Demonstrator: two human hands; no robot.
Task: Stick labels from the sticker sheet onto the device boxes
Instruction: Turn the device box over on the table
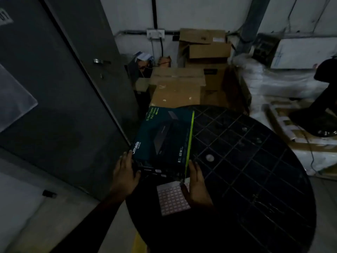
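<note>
- Left hand [125,172] — fingers nearly straight, laid flat against the near left corner of the dark teal cardboard device box with the lime-green edge stripe [164,137]; thumb reaches onto the box's near end face. It braces the box rather than wrapping it.
- Right hand [196,183] — fingers extended, pressed to the box's near right corner along the green stripe; whether the thumb pinches anything cannot be told.
- The box is carried between the two palms, its long axis pointing away from the person, over the left rim of the table.
- White sticker sheet with rows of small pinkish labels [172,198] lies flat on the table just under the box's near end, partly covered by the right hand.
- Round black table with a grid-patterned top [255,161]; dim light.
- Left: grey metal door [54,88], pale concrete floor [27,198].
- Behind the table: stacked brown cardboard cartons [182,84] against a white wall [200,11].
- Right: plastic-wrapped white bundles [273,83] — a dark-clothed person [324,99] at the frame edge.
</note>
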